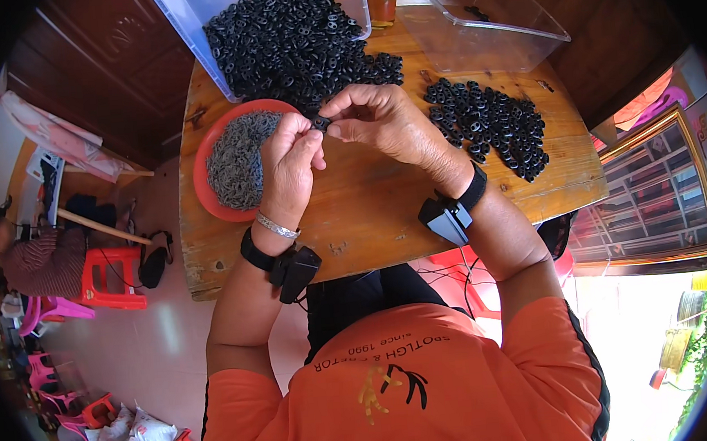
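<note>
Over the wooden table (pixel 386 218), a small black plastic piece with holes (pixel 321 123) sits between my two hands. My right hand (pixel 392 123) pinches it with thumb and forefinger. My left hand (pixel 288 168) is closed in a pinch against its left side; whatever those fingertips hold is too small to make out. Just left of that hand stands a red bowl (pixel 207 186) full of small grey pieces (pixel 238 159). Beyond my hands, a heap of similar black pieces (pixel 283 41) spills from a tipped clear bin (pixel 186 35). Another pile of black pieces (pixel 486 125) lies to the right.
A clear plastic box (pixel 513 37) stands at the far right, beside a jar of amber liquid (pixel 381 5). A person in a striped top (pixel 49 262) sits at the left near a red stool (pixel 112 278). A framed panel (pixel 647 196) leans at the right.
</note>
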A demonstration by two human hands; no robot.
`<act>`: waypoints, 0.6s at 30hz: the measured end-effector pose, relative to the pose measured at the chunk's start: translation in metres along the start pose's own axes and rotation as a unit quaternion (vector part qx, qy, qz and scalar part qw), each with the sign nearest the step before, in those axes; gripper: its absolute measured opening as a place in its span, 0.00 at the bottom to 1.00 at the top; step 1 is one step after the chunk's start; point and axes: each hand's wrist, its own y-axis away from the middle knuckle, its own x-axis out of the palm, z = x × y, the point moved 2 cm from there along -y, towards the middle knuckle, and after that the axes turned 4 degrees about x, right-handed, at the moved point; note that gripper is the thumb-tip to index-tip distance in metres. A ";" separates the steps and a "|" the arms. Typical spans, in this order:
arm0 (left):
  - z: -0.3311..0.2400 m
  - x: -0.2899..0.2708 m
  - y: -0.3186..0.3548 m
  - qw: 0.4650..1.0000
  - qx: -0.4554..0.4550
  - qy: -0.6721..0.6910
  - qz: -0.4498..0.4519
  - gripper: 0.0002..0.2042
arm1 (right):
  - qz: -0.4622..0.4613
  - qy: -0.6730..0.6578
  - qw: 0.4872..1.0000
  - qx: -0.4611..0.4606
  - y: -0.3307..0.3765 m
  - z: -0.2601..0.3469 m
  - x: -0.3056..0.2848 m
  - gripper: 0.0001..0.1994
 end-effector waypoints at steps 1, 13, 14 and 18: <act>0.001 0.000 0.000 1.000 0.000 0.000 0.000 0.05 | -0.002 0.014 1.000 -0.021 0.001 0.002 0.002 0.09; 0.001 0.001 0.002 0.992 -0.077 0.096 -0.015 0.05 | -0.016 0.124 0.991 -0.050 0.003 0.002 0.010 0.14; 0.000 0.001 0.003 0.992 -0.083 0.092 -0.016 0.06 | -0.016 0.138 0.989 -0.048 0.003 0.003 0.010 0.14; -0.001 0.003 0.002 0.991 -0.103 0.088 -0.011 0.07 | -0.020 0.148 0.988 -0.045 0.004 0.002 0.009 0.14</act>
